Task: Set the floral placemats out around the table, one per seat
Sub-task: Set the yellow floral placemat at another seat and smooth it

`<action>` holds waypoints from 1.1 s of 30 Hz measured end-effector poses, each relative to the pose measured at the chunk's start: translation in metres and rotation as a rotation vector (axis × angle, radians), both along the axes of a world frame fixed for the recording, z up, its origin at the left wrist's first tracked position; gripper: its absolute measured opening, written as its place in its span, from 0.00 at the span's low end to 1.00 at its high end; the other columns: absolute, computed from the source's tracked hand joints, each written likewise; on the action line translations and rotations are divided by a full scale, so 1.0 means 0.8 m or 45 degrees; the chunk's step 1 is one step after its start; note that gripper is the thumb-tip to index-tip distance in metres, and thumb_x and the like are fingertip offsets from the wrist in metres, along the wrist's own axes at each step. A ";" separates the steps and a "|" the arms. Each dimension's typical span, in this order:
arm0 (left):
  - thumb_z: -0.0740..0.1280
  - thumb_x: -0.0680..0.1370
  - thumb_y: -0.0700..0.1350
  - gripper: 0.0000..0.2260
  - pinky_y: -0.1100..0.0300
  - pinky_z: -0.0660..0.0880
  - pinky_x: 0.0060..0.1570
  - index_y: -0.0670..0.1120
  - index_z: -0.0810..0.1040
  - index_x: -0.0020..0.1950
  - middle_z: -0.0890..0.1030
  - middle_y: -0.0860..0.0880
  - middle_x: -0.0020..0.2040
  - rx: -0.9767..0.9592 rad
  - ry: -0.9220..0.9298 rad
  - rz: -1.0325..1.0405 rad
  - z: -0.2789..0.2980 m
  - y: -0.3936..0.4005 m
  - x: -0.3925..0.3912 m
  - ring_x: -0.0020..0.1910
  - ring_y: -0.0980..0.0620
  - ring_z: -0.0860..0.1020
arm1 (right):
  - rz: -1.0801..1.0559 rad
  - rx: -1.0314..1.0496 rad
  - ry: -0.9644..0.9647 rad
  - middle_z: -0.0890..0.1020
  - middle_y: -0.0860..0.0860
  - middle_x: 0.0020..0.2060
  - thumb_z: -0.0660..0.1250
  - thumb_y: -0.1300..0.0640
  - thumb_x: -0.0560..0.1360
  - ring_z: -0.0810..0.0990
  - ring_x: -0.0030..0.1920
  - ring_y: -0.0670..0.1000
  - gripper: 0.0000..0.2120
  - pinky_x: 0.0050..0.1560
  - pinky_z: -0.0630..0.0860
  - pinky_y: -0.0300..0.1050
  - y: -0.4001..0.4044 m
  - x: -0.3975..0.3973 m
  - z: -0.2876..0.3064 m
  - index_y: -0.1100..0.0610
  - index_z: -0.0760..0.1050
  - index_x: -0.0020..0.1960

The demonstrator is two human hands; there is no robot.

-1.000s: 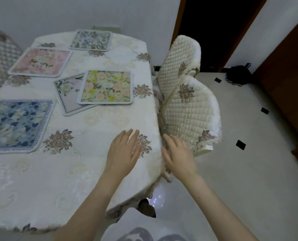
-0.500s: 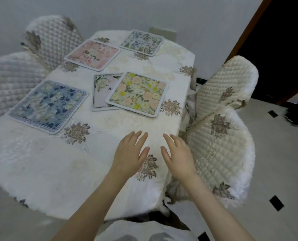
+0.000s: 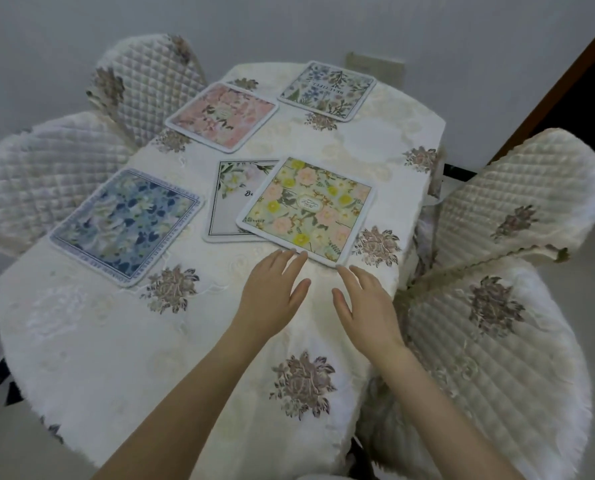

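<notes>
A yellow-and-pink floral placemat [image 3: 308,209] lies near the table's right side, overlapping a white placemat with a corner flower print [image 3: 232,199]. A blue placemat [image 3: 128,225] lies at the left, a pink one [image 3: 221,114] further back, and a pale blue-sprig one [image 3: 327,90] at the far end. My left hand [image 3: 272,296] and my right hand [image 3: 367,306] are flat and open over the cloth, fingertips at the near edge of the yellow placemat, holding nothing.
The table [image 3: 91,358] wears a cream embroidered cloth. Quilted chair covers stand at the left [image 3: 43,174], back left [image 3: 150,77], right [image 3: 518,199] and near right [image 3: 490,368]. A dark doorway [image 3: 587,84] opens at the back right.
Both hands have moved forward across the cloth from the table's near right edge to the yellow placemat's near edge. My view has swung left, bringing the left chairs in.
</notes>
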State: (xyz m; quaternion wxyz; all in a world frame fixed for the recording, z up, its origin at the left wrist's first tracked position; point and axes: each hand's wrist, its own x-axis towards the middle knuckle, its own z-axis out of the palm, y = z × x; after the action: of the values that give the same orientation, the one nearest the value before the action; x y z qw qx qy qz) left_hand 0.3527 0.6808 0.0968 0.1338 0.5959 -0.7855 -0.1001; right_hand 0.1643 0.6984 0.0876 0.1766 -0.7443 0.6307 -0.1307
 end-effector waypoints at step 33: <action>0.62 0.78 0.39 0.05 0.57 0.62 0.27 0.41 0.65 0.48 0.73 0.44 0.40 0.393 0.525 0.622 -0.146 -0.268 0.115 0.35 0.45 0.71 | -0.047 0.256 0.210 0.61 0.58 0.74 0.58 0.51 0.78 0.55 0.75 0.61 0.23 0.72 0.55 0.58 -0.179 0.074 -0.144 0.52 0.61 0.72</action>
State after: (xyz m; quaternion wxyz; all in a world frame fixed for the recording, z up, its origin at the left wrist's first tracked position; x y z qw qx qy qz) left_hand 0.4449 0.4663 -0.0198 0.2179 0.7466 -0.5520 -0.3006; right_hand 0.2231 0.5550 -0.0277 0.1953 -0.7194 0.6665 -0.0084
